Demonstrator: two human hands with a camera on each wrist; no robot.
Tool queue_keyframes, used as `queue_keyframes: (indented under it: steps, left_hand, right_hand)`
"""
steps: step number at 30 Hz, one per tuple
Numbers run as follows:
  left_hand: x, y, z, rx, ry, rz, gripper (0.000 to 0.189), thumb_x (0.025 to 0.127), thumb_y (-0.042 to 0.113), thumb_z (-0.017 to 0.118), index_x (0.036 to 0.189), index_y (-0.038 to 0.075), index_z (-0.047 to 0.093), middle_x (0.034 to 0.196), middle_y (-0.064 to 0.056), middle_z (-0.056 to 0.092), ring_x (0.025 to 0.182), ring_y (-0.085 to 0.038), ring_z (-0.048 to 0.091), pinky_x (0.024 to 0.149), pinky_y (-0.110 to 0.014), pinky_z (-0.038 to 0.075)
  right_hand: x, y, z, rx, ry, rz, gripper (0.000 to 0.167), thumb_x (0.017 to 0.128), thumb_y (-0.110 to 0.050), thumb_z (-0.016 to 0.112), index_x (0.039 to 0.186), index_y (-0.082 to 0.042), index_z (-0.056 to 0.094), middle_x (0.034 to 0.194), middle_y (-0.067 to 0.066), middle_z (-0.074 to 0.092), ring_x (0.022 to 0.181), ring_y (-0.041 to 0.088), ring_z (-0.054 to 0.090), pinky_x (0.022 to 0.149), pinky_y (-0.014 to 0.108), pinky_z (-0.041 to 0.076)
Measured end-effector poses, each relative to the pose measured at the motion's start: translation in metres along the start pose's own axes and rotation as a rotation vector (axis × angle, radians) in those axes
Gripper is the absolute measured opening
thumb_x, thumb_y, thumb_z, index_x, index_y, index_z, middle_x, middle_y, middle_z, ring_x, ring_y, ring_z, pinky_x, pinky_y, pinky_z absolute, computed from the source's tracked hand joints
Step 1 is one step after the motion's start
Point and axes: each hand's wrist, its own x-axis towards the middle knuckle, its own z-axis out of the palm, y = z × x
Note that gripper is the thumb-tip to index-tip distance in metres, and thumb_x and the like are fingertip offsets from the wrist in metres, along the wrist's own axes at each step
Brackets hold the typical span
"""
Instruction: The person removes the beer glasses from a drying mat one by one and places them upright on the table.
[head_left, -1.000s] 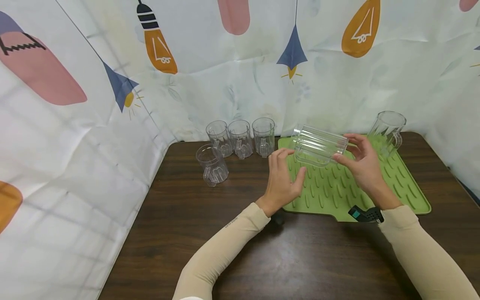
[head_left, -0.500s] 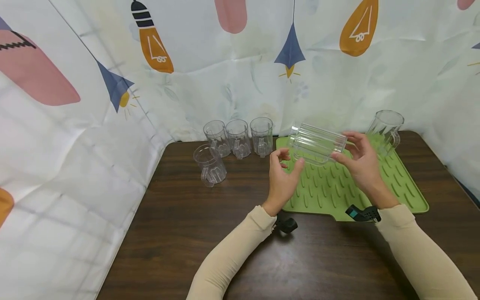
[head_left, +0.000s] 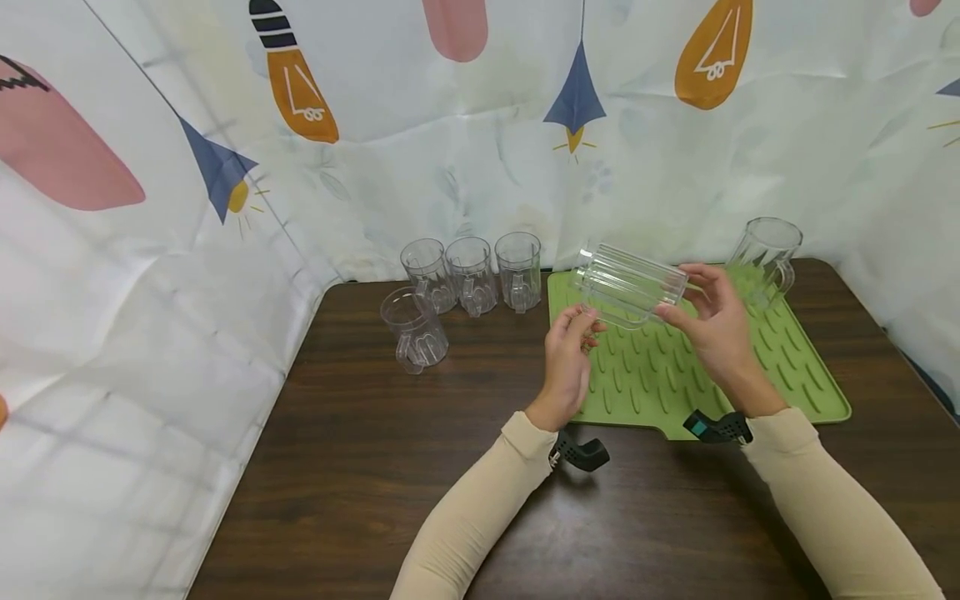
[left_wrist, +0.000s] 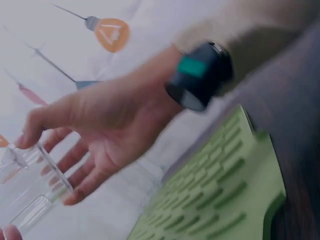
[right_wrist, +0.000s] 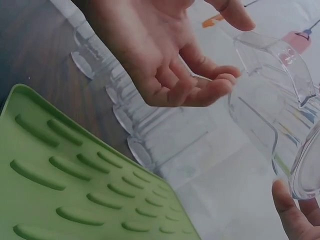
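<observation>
A clear plastic mug [head_left: 633, 283] lies sideways in the air over the green drying mat [head_left: 637, 387]. My right hand [head_left: 716, 321] holds one end of it between thumb and fingers; the left wrist view shows this right hand [left_wrist: 110, 120] at the mug's end. My left hand [head_left: 572, 346] is at the mug's lower left side, fingers bent. In the right wrist view, the left hand's [right_wrist: 160, 60] thumb and forefinger stand apart, the corner of the mug's handle [right_wrist: 250, 52] between them. Right fingertips [right_wrist: 287, 205] show below the mug.
One clear mug [head_left: 767, 258] stands on the mat's back right corner. Left of the mat, three mugs [head_left: 519, 271] stand in a row along the back, with another mug [head_left: 416, 329] in front. A printed curtain [head_left: 450, 150] hangs behind the dark wood table [head_left: 337, 483].
My left hand has turned, its thumb and fingers drawing closer together by the mug's handle side. The right hand keeps its hold, and the mug stays sideways. The head view shifts slightly.
</observation>
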Motion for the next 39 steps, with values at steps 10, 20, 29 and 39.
queue_keyframes:
  steps: [10,20,29,39]
  left_hand:
    - [0.002,0.002,0.0,-0.4,-0.022,-0.196,0.022,0.101,0.032,0.041,0.096,0.022,0.06,0.095,0.008,0.061,0.089,-0.009,0.06,0.083,-0.024,0.043]
    - [0.001,0.005,0.001,-0.562,0.004,-0.24,0.034,0.106,0.025,0.039,0.086,0.021,0.066,0.08,0.009,0.069,0.086,-0.012,0.068,0.085,-0.027,0.054]
    - [-0.002,0.008,0.004,-0.617,-0.045,-0.246,0.043,0.111,0.025,0.037,0.086,0.02,0.072,0.083,0.008,0.076,0.09,-0.008,0.075,0.094,-0.03,0.058]
    - [-0.003,0.009,0.005,-0.667,-0.061,-0.236,0.047,0.114,0.031,0.035,0.086,0.019,0.071,0.085,0.007,0.078,0.092,-0.008,0.076,0.098,-0.028,0.06]
  right_hand:
    - [-0.003,0.007,0.006,-0.026,0.012,0.005,0.053,0.091,0.009,0.07,0.138,-0.009,0.052,0.127,-0.004,0.058,0.117,0.007,0.06,0.081,0.012,0.059]
    - [-0.004,0.012,0.011,-0.007,-0.003,0.012,0.054,0.092,0.01,0.069,0.139,-0.012,0.053,0.127,-0.004,0.058,0.114,0.007,0.061,0.082,0.013,0.059]
    - [-0.005,0.014,0.011,0.015,0.001,0.01,0.052,0.094,0.01,0.066,0.14,-0.006,0.05,0.129,-0.003,0.055,0.113,0.008,0.059,0.082,0.012,0.058]
    - [-0.004,0.014,0.012,0.021,0.0,0.025,0.055,0.094,0.009,0.067,0.143,-0.004,0.046,0.129,-0.003,0.055,0.115,0.007,0.06,0.083,0.012,0.058]
